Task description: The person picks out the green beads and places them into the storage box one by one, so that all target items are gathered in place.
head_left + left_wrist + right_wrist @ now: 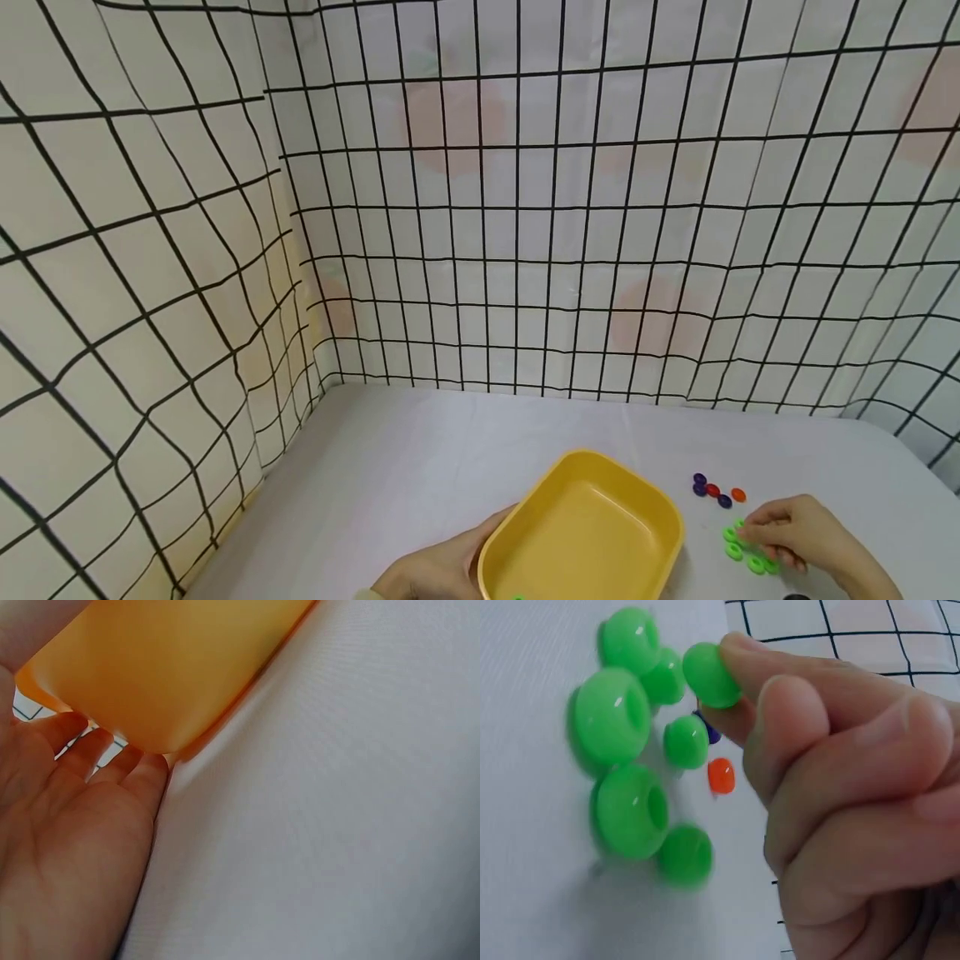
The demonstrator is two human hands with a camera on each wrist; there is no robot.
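A yellow plastic tray (581, 533) rests on the table. My left hand (442, 568) holds it at its left side; in the left wrist view, the fingertips (154, 761) meet the tray's outer wall (172, 682). To the right of the tray, my right hand (806, 533) is low over a cluster of bright green ring-shaped beads (733, 551). Thumb and forefinger pinch one green bead (709, 675), and the other fingers are curled into the palm. Several green beads (611, 716) lie just beside it on the cloth.
Beyond the green beads lie a few dark purple beads (724, 501), a red bead (712, 491) and an orange bead (738, 495). A bit of green (518, 597) shows in the tray at the bottom edge. A black object (797, 597) is partly cut off. Grid-patterned curtains (525, 250) surround the white table (360, 483).
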